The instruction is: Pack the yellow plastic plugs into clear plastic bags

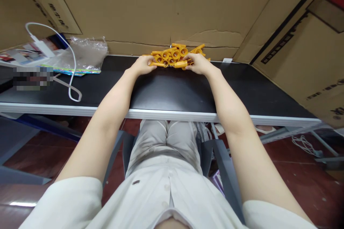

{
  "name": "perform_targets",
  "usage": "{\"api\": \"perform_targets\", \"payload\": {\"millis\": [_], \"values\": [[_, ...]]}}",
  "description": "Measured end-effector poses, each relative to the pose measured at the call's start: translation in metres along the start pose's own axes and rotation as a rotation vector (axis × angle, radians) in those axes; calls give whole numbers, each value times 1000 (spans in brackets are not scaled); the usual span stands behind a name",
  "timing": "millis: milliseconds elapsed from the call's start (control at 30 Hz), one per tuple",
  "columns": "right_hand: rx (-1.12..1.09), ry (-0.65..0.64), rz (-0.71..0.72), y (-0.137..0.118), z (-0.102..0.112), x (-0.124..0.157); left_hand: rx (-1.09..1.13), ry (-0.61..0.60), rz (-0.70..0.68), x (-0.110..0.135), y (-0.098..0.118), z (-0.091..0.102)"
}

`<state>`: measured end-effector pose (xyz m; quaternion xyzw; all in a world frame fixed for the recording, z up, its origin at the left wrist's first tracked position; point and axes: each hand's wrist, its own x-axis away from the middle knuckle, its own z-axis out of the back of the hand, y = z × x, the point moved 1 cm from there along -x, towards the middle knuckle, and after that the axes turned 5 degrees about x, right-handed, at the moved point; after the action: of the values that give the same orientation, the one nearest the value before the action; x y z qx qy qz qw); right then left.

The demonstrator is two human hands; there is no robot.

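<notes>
In front of me there is a wall of brown cardboard (120, 3), and on its right part I can see dark print (279, 47). My black table (172, 89) has a silver edge (172, 115). On the left side lies a clear plastic bag (87, 52), and near it a white cable (72, 53) makes a big bend. Below, I see a dark red floor (290, 182) and, at the right, a tangled white cord (303, 145).

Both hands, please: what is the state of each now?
Left hand: curled at the orange pieces; grip cannot be told.
Right hand: thumb and fingers parted beside them; grip unclear.
</notes>
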<state>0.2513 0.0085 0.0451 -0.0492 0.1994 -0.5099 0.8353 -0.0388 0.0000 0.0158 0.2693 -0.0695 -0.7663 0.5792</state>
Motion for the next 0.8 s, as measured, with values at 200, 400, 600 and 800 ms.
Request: {"api": "perform_targets", "payload": {"millis": [200, 400, 600, 800], "values": [[-44, -3, 33, -8, -1, 1, 9, -1, 15, 2, 7, 2], [-336, 2, 23, -5, -14, -7, -2, 3, -46, 2, 16, 0], [-628, -48, -100, -4, -20, -8, 32, 28, -69, -1, 11, -9], [-731, -73, -221, -15, -22, -6, 19, 62, -53, -3, 10, -10]]}}
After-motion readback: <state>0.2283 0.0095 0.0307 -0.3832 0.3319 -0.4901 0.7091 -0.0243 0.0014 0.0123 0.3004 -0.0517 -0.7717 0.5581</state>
